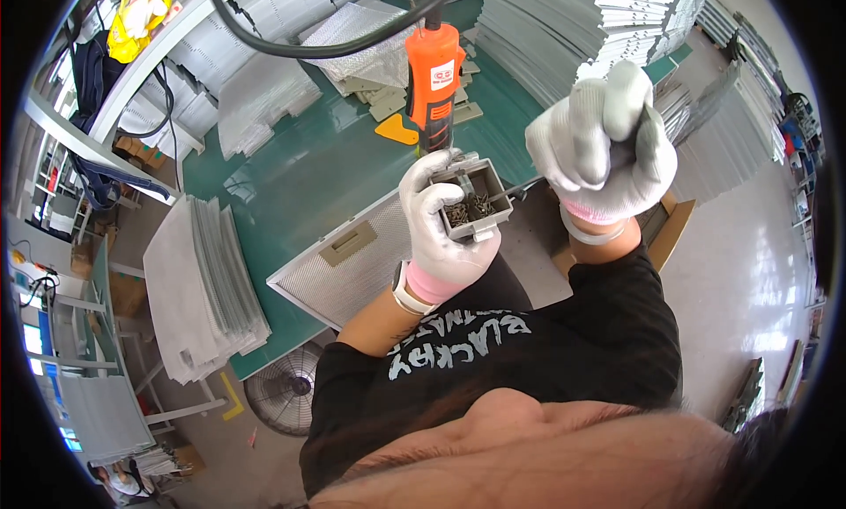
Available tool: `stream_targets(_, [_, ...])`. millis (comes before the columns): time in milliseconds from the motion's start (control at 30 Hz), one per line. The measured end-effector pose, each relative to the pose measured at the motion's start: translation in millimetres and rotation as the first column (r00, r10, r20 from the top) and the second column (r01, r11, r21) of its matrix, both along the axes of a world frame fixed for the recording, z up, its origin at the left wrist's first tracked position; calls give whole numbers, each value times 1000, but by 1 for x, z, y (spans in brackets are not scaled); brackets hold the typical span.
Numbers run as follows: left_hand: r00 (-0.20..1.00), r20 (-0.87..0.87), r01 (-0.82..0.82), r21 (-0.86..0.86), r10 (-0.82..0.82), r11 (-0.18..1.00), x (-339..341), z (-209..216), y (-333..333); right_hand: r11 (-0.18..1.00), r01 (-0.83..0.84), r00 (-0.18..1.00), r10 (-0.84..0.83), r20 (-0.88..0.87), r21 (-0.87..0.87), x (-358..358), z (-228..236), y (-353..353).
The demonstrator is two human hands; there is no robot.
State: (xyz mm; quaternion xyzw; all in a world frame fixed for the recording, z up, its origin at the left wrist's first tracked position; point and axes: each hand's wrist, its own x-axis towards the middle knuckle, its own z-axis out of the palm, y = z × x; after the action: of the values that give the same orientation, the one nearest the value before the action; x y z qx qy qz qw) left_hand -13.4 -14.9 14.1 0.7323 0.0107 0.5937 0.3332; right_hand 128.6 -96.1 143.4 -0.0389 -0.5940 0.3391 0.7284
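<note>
My left hand (pixel 449 222), in a white glove, is wrapped round a small grey box (pixel 496 213). Small dark screws (pixel 458 215) lie in its compartments. A thin metal rod (pixel 518 189) sticks out from the box toward the right. My right hand (pixel 604 148), also gloved, is raised to the right of the box with its fingers curled in; what they hold, if anything, is hidden. Just beyond the box hangs an orange electric screwdriver (pixel 434 81), upright. A silvery mesh panel (pixel 317 280) with a beige plate (pixel 348 244) lies in front of me, left of my left hand.
The green table (pixel 256 178) bears stacked panels (pixel 203 289) at left and further stacks (pixel 546 33) at the far right. A black cable (pixel 317 46) loops overhead. A yellow triangular piece (pixel 397 129) lies near the screwdriver. A floor fan (pixel 286 387) stands at lower left, a cardboard box (pixel 674 236) at right.
</note>
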Motion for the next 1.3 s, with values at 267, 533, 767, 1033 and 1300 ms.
stream_targets(267, [996,-48,-67,92,71,994,-6,2,1,981,162,986,-156,-62,105,-12,1,-12])
stream_targets(533, [998,35,-58,89,56,994,-1,-6,-4,992,123,992,-123,-1,31,-9,-2,-28])
stream_targets(767, [996,88,20,91,-28,996,5,-15,-2,962,238,969,-245,-34,-135,-14,-8,-32])
stream_targets(1033, [997,61,41,94,-47,995,6,-16,-2,968,234,970,-239,-45,-96,-15,-16,-31])
stream_targets(1300, [992,112,43,57,-50,997,9,-17,0,975,220,975,-220,2,23,-11,-12,-30])
